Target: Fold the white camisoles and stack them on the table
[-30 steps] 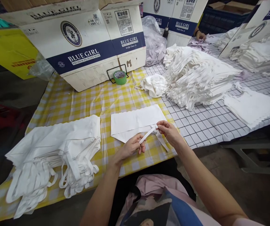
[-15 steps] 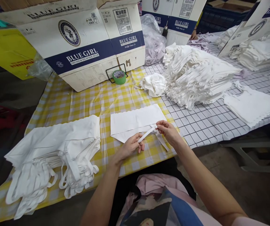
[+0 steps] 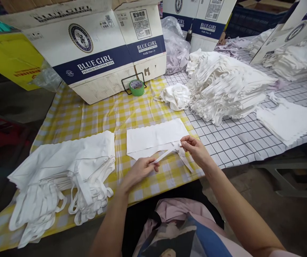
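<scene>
A white strapped garment (image 3: 156, 134), perhaps a camisole, lies flat in front of me with its scalloped edge away from me. My left hand (image 3: 142, 167) pinches one white strap (image 3: 165, 155) near its looped end. At the strap's other end, my right hand (image 3: 193, 148) pinches the part by the garment's edge, where a small adjuster seems to sit; the fingers hide the detail. A second strap (image 3: 185, 160) hangs loose below the right hand. To the left lies a neat stack of like garments (image 3: 70, 157), their straps drooping toward the table's front edge.
Behind stand a Blue Girl carton (image 3: 94, 53) and a green tape roll (image 3: 136, 88). A large heap of white garments (image 3: 225, 85) lies right on the grid cloth (image 3: 217, 150), beside a crumpled white piece (image 3: 176, 96) and a flat garment (image 3: 290, 116). Another person's hand (image 3: 221, 38) shows at the back.
My left hand has slid left and slightly down along the strap, drawing it out longer. My right hand has shifted slightly right. The garment stays in place.
</scene>
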A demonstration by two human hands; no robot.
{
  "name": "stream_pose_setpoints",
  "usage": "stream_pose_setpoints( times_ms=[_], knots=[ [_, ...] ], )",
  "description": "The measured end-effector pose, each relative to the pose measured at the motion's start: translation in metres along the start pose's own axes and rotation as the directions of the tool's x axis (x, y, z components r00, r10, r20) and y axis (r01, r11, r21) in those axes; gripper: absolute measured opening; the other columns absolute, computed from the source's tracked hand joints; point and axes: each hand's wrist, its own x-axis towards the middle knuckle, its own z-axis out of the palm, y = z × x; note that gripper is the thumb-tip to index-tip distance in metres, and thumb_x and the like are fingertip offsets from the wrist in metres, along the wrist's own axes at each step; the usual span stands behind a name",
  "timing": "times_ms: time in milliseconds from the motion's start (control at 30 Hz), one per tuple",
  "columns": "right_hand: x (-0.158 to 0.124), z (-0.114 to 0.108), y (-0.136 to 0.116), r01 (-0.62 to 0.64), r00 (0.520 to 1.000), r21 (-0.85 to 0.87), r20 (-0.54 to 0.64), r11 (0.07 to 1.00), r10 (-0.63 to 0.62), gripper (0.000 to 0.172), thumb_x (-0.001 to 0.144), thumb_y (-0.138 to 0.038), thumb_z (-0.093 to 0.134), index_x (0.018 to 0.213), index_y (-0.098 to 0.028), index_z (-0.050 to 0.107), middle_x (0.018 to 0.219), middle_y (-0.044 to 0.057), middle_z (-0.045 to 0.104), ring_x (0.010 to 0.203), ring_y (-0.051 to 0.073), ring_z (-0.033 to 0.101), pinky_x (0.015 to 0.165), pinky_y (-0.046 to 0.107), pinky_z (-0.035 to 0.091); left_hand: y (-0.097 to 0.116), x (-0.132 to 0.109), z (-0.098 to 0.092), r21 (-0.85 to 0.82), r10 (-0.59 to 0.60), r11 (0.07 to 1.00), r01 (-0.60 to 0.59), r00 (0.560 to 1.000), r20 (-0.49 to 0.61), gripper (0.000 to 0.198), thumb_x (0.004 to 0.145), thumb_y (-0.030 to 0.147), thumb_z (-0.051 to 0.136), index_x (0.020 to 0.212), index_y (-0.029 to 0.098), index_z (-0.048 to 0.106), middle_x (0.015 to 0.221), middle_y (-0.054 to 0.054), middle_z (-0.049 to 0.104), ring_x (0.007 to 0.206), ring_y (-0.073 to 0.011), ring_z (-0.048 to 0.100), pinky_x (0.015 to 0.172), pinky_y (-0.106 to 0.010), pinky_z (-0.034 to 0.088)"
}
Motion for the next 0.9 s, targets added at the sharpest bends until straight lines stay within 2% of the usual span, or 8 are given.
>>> stream_pose_setpoints(
  times_ms=[167,267,400,533,633,733,833,900],
  knots=[
    [-0.030,-0.005,-0.046,0.137,0.954,-0.270,0.295,0.953,-0.054,0.016,0.083,-0.033,0.053,0.087,-0.019,0.060,0.076,0.002,0.057,0.067,0.013,0.049,0.060,0.024,0.039,-0.015,-0.036,-0.015,0.277,-0.033,0.959,0.053,0.997,-0.075,0.034,0.074,0.012,0.039,0.091,0.021,0.067,0.105,-0.004,0.064,0.100,-0.0208,0.055,0.091,-0.034,0.039],
    [-0.044,-0.001,-0.064,0.263,0.834,-0.379,0.551,0.887,-0.012,0.016,0.086,-0.028,0.048,0.090,-0.020,0.062,0.079,0.003,0.061,0.070,0.014,0.053,0.062,0.025,0.040,-0.020,-0.055,-0.013,0.206,-0.017,0.978,0.018,1.000,-0.005,0.045,0.076,0.013,0.042,0.117,0.026,0.057,0.134,-0.001,0.046,0.126,-0.0229,0.037,0.105,-0.038,0.028],
    [-0.053,0.015,-0.069,0.407,0.705,-0.421,0.709,0.811,0.015,0.017,0.085,-0.017,0.047,0.091,-0.023,0.062,0.084,0.001,0.064,0.075,0.015,0.057,0.068,0.025,0.041,-0.012,-0.072,-0.003,0.118,-0.041,0.992,0.036,0.999,0.035,0.049,0.080,0.021,0.048,0.128,0.032,0.045,0.141,0.003,0.035,0.133,-0.0239,0.023,0.110,-0.044,0.017],
    [-0.058,0.032,-0.070,0.480,0.608,-0.401,0.793,0.780,0.033,0.018,0.082,-0.014,0.049,0.089,-0.023,0.063,0.081,0.001,0.064,0.077,0.015,0.057,0.068,0.024,0.041,0.012,-0.076,0.018,-0.043,-0.038,0.998,0.040,0.998,0.048,0.055,0.078,0.032,0.058,0.130,0.032,0.042,0.138,0.000,0.042,0.128,-0.0272,0.032,0.107,-0.043,0.023],
    [-0.058,0.041,-0.069,0.512,0.567,-0.371,0.824,0.775,0.020,0.016,0.082,-0.015,0.050,0.085,-0.023,0.063,0.079,0.000,0.063,0.076,0.015,0.057,0.068,0.024,0.040,0.030,-0.070,0.040,-0.251,0.030,0.968,-0.015,0.998,0.056,0.040,0.079,0.037,0.057,0.116,0.022,0.057,0.116,-0.007,0.061,0.106,-0.0261,0.054,0.092,-0.035,0.040],
    [-0.052,0.046,-0.065,0.508,0.620,-0.403,0.784,0.761,0.002,0.013,0.084,-0.015,0.049,0.084,-0.022,0.061,0.078,0.000,0.061,0.075,0.014,0.056,0.066,0.023,0.041,0.038,-0.062,0.059,-0.447,0.004,0.894,0.007,1.000,0.025,0.029,0.086,0.038,0.046,0.090,0.015,0.062,0.074,-0.006,0.068,0.074,-0.0205,0.064,0.072,-0.030,0.047],
    [-0.042,0.046,-0.056,0.474,0.801,-0.497,0.586,0.727,-0.122,0.014,0.086,-0.015,0.045,0.089,-0.020,0.058,0.085,0.003,0.059,0.075,0.014,0.055,0.066,0.024,0.041,0.035,-0.057,0.065,-0.612,-0.055,0.791,0.025,0.998,-0.031,0.027,0.087,0.038,0.044,0.085,0.015,0.057,0.054,-0.002,0.061,0.062,-0.0193,0.064,0.067,-0.031,0.048],
    [-0.038,0.047,-0.049,0.457,0.872,-0.557,0.434,0.693,-0.226,0.019,0.085,-0.012,0.042,0.096,-0.020,0.056,0.092,0.005,0.057,0.076,0.014,0.054,0.068,0.025,0.042,0.031,-0.056,0.062,-0.672,-0.090,0.741,0.015,0.993,-0.077,0.025,0.087,0.037,0.045,0.086,0.015,0.055,0.052,0.000,0.059,0.061,-0.0199,0.065,0.066,-0.031,0.048]
  ],
)
